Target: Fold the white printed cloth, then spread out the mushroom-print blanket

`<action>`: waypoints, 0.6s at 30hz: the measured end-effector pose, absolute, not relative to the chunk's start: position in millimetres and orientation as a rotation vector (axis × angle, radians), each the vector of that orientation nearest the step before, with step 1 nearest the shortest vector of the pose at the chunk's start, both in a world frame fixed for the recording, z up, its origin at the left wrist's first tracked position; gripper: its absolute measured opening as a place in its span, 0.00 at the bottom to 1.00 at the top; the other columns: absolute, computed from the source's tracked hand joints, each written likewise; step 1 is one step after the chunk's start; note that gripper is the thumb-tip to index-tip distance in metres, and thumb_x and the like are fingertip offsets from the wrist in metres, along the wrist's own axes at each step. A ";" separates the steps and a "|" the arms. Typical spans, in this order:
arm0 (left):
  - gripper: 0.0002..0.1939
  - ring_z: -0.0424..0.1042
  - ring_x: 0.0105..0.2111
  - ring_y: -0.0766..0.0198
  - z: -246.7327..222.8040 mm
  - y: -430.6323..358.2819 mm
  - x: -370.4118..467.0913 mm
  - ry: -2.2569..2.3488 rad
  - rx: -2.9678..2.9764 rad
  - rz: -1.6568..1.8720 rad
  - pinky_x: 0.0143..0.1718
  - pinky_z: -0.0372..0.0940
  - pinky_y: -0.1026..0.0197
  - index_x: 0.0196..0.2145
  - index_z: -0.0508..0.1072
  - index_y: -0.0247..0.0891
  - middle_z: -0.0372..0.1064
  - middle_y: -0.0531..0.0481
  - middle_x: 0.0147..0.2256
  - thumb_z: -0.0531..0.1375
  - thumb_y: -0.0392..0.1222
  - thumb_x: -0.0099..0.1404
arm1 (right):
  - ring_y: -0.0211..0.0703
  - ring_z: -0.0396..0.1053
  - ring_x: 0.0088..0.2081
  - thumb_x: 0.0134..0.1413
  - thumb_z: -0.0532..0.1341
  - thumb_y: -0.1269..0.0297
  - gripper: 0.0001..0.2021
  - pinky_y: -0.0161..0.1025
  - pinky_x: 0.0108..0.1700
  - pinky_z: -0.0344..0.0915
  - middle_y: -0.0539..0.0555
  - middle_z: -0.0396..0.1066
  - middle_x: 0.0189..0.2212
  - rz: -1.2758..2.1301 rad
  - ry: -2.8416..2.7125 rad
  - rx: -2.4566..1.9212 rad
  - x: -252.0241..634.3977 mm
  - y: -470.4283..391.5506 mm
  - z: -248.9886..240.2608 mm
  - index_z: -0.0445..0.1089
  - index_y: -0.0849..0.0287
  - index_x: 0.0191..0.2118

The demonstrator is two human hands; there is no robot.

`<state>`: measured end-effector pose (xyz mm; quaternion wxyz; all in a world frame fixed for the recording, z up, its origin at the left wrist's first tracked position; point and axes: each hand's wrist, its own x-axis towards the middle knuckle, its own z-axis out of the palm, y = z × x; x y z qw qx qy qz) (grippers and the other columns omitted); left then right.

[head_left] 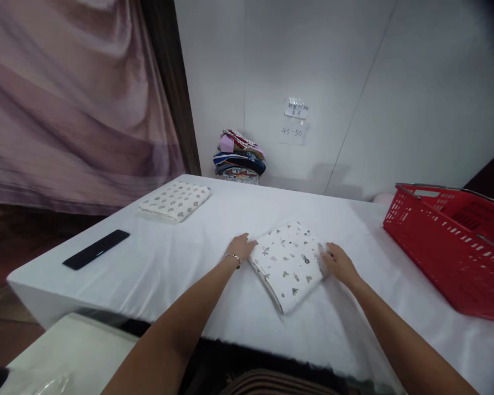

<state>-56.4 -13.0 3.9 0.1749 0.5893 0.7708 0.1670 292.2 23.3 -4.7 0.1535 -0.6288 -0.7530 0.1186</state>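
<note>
A folded white cloth (290,258) with a small scattered print lies turned at an angle on the white-covered table (168,277). My left hand (241,248), with a bracelet at the wrist, grips its left corner between thumb and fingers. At the opposite corner my right hand (338,262) holds the cloth's edge, slightly blurred. Layered folds show along the cloth's lower left side. Farther left on the table rests a second folded cloth (176,201), cream with grey shapes, apart from both hands.
A red plastic basket (444,258) stands at the table's right side. On the left lies a flat black bar-shaped object (96,249). Behind the table, stacked folded fabrics (239,159) sit by the wall beneath paper notes (293,131). A pinkish curtain (74,99) hangs at left.
</note>
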 end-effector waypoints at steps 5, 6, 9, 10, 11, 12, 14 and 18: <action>0.24 0.70 0.42 0.56 7.9 3.2 -62.0 2.161 1.604 0.372 0.38 0.65 0.60 0.47 0.67 0.38 0.68 0.43 0.48 0.52 0.55 0.57 | 0.49 0.64 0.51 0.56 0.51 0.56 0.26 0.42 0.53 0.59 0.59 0.66 0.51 0.569 -2.127 -1.995 298.3 71.0 3.7 0.58 0.63 0.58; 0.24 0.70 0.42 0.56 8.6 4.2 -61.3 2.153 1.601 0.365 0.36 0.65 0.60 0.46 0.67 0.39 0.68 0.43 0.48 0.53 0.54 0.57 | 0.50 0.65 0.51 0.55 0.52 0.55 0.26 0.43 0.52 0.59 0.60 0.67 0.49 0.569 -2.139 -1.997 297.2 76.6 5.2 0.60 0.63 0.57; 0.22 0.69 0.42 0.56 10.9 4.1 -58.1 2.109 1.649 0.370 0.37 0.65 0.60 0.45 0.68 0.39 0.68 0.44 0.48 0.51 0.54 0.58 | 0.52 0.66 0.49 0.52 0.55 0.52 0.27 0.43 0.51 0.60 0.61 0.68 0.48 0.604 -2.165 -2.008 290.8 90.7 8.5 0.63 0.64 0.55; 0.23 0.69 0.42 0.56 12.0 4.0 -57.0 2.092 1.669 0.368 0.37 0.65 0.60 0.45 0.69 0.40 0.68 0.44 0.48 0.51 0.56 0.58 | 0.52 0.67 0.48 0.51 0.56 0.52 0.27 0.42 0.50 0.61 0.61 0.68 0.48 0.621 -2.167 -2.004 287.4 95.3 9.1 0.64 0.63 0.54; 0.23 0.69 0.43 0.55 13.2 4.1 -56.0 2.076 1.686 0.358 0.38 0.65 0.59 0.44 0.69 0.40 0.68 0.44 0.48 0.50 0.57 0.58 | 0.51 0.67 0.48 0.51 0.57 0.51 0.28 0.41 0.49 0.62 0.61 0.68 0.49 0.640 -2.173 -1.995 283.3 100.2 9.5 0.64 0.63 0.54; 0.24 0.69 0.43 0.55 14.6 4.6 -55.3 2.059 1.702 0.336 0.39 0.65 0.58 0.44 0.69 0.40 0.68 0.44 0.47 0.50 0.58 0.58 | 0.51 0.67 0.48 0.50 0.57 0.50 0.29 0.41 0.49 0.62 0.61 0.67 0.49 0.658 -2.180 -1.983 278.4 105.3 9.8 0.64 0.63 0.54; 0.23 0.69 0.43 0.54 17.5 7.5 -54.7 2.029 1.728 0.274 0.40 0.64 0.57 0.41 0.70 0.39 0.69 0.43 0.46 0.51 0.58 0.57 | 0.51 0.66 0.50 0.49 0.58 0.49 0.29 0.41 0.50 0.62 0.61 0.66 0.51 0.691 -2.191 -1.954 266.9 116.4 10.4 0.64 0.62 0.54; 0.21 0.70 0.39 0.54 20.7 17.9 -57.0 1.986 1.698 0.170 0.34 0.65 0.59 0.37 0.70 0.38 0.71 0.42 0.43 0.54 0.56 0.54 | 0.52 0.60 0.54 0.48 0.59 0.50 0.30 0.44 0.54 0.58 0.60 0.61 0.55 0.778 -2.192 -1.903 241.8 140.2 12.5 0.62 0.61 0.55</action>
